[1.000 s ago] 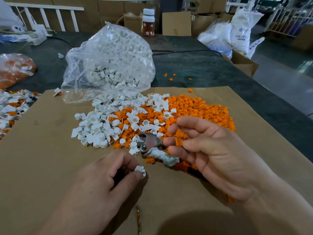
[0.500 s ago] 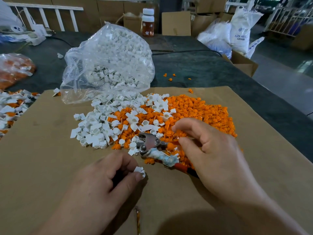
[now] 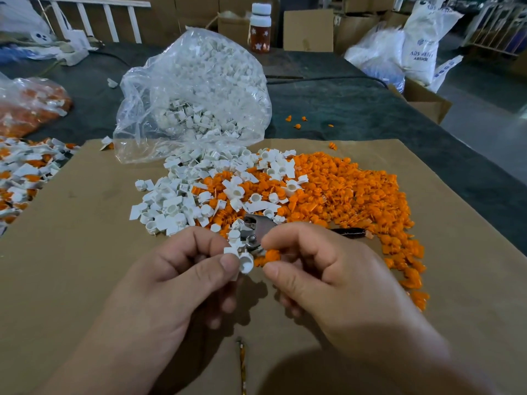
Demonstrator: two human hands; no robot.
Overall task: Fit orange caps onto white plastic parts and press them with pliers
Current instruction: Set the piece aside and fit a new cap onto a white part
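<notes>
Centrally, left fingers [image 3: 216, 269] tight on white part [image 3: 245, 262], right fingers [image 3: 285, 276] curled, hold unclear, above cardboard [image 3: 71, 252].

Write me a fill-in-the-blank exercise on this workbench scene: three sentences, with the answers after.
1. The left hand pinches a ____ plastic part.
2. The loose caps heaped to the right of the pliers are ____.
3. The bottle standing beyond the clear bag bears white ____ on its side.

Missing words: white; orange; stars.
</notes>
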